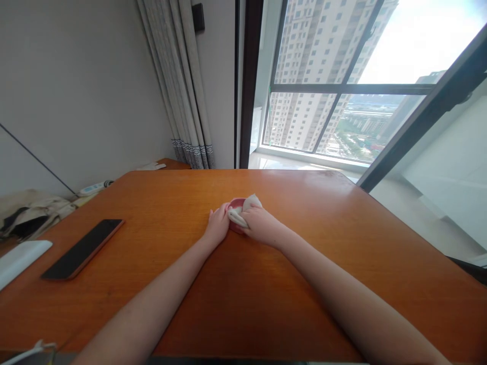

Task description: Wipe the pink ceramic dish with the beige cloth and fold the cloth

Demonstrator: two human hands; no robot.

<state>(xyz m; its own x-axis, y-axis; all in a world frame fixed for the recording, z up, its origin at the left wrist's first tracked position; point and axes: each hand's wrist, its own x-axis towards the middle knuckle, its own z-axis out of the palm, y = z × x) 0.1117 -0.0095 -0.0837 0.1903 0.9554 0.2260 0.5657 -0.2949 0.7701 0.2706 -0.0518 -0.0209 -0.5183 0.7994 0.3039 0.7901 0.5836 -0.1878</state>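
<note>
A small round pink bowl [236, 203] rests on the wooden table [182, 197], in front of me near the middle. My left hand [218, 223] grips the bowl's left side, its fingers at the rim. My right hand [262, 224] is closed on a white cloth [251, 202], which is bunched up and pressed into the bowl. Part of the cloth sticks up above the right fingers, and a folded part hangs over the bowl's near side. Both hands and the cloth hide much of the bowl's inside.
A dark flat tablet-like slab [85, 248] lies on the table at left, beside a white object [23, 258] cut off by the frame. A white power strip [93, 188] and bunched fabric [30, 210] lie past the left edge. A white cable [36, 350] shows at bottom left.
</note>
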